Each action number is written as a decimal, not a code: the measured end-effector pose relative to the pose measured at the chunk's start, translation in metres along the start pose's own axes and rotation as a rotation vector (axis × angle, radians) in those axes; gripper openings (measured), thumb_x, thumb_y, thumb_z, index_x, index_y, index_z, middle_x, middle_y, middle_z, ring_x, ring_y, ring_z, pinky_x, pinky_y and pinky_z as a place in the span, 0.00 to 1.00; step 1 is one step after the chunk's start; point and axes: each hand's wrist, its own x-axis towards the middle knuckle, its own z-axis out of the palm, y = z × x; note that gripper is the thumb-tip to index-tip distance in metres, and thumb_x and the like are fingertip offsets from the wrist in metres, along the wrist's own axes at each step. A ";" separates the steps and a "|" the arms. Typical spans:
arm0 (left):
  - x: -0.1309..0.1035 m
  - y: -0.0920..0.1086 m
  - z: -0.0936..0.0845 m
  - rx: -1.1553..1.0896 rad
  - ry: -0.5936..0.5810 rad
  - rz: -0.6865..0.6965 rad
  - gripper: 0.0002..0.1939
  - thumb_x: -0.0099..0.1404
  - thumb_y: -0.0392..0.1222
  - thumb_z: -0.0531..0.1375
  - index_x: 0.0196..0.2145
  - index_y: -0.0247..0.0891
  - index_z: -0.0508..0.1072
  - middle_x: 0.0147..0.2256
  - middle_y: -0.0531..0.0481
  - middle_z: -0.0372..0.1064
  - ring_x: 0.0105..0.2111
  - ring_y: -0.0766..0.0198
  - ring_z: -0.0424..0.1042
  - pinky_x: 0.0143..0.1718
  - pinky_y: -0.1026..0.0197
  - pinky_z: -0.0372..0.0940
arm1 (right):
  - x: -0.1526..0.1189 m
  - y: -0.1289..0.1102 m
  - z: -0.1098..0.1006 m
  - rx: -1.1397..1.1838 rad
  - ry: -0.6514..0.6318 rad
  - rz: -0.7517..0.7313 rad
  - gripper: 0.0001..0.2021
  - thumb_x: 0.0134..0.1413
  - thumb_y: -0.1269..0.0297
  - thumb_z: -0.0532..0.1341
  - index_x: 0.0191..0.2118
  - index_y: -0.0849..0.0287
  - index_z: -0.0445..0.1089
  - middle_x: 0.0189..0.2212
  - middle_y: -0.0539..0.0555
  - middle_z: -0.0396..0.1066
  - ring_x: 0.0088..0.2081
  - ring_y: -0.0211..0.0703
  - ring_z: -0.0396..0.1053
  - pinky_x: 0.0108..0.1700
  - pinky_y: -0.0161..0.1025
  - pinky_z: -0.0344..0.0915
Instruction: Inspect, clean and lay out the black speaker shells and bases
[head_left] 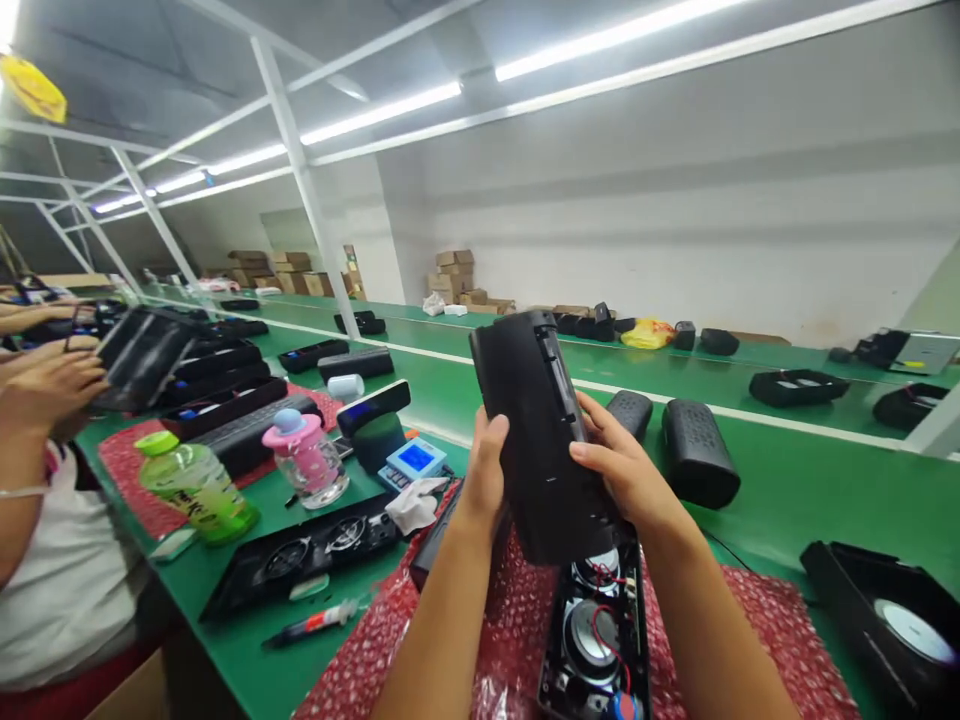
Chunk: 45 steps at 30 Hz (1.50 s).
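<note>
Between both hands I hold up a black speaker housing [536, 450], tilted, above the bench. My left hand [486, 465] is closed on its left side, with the thumb on its face. On the other side my right hand [619, 455] grips the edge near a long slot. Below it lies an open speaker half [592, 640] with round drivers and red wires, on red bubble wrap [750, 620]. Part of that half is hidden behind the housing.
Left of me are a speaker panel [307, 555], a syringe [315, 622], a green bottle [199, 490], a pink cup [306, 460] and a blue-screened meter [415, 460]. More housings [697, 455] stand at the right. A co-worker's hand [64, 385] holds a black part at far left.
</note>
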 end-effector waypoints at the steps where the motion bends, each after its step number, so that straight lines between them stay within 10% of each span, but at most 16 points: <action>1: -0.002 0.003 0.001 0.047 -0.015 0.001 0.38 0.50 0.55 0.72 0.54 0.37 0.68 0.51 0.42 0.75 0.55 0.45 0.72 0.56 0.49 0.67 | 0.000 0.000 -0.001 -0.004 0.008 -0.025 0.45 0.44 0.57 0.72 0.68 0.51 0.55 0.64 0.53 0.61 0.66 0.53 0.58 0.68 0.51 0.56; 10: -0.026 0.016 0.026 0.150 -0.063 0.093 0.45 0.39 0.43 0.77 0.53 0.45 0.64 0.51 0.46 0.74 0.52 0.46 0.74 0.56 0.43 0.69 | -0.007 -0.006 -0.004 0.029 -0.019 -0.311 0.44 0.44 0.60 0.75 0.66 0.38 0.56 0.50 0.50 0.71 0.45 0.47 0.72 0.50 0.49 0.72; 21: -0.017 0.029 0.046 0.227 -0.305 0.114 0.47 0.42 0.40 0.76 0.59 0.45 0.62 0.56 0.45 0.70 0.56 0.45 0.71 0.57 0.45 0.69 | -0.022 -0.011 -0.002 -0.063 -0.038 -0.463 0.40 0.57 0.56 0.66 0.71 0.40 0.48 0.70 0.42 0.49 0.70 0.47 0.49 0.72 0.50 0.50; 28: -0.021 0.017 0.043 0.223 -0.257 0.087 0.47 0.43 0.45 0.76 0.59 0.42 0.62 0.56 0.42 0.70 0.57 0.43 0.70 0.59 0.44 0.66 | -0.027 -0.011 -0.002 -0.334 0.077 -0.342 0.52 0.55 0.44 0.65 0.74 0.48 0.32 0.73 0.49 0.37 0.73 0.52 0.38 0.74 0.55 0.36; 45: -0.023 0.018 0.021 0.244 -0.106 0.034 0.46 0.43 0.45 0.76 0.58 0.42 0.64 0.56 0.43 0.70 0.58 0.43 0.68 0.61 0.43 0.63 | -0.022 -0.006 0.016 -0.214 -0.009 -0.186 0.53 0.52 0.51 0.71 0.74 0.46 0.36 0.71 0.53 0.45 0.69 0.54 0.50 0.72 0.56 0.49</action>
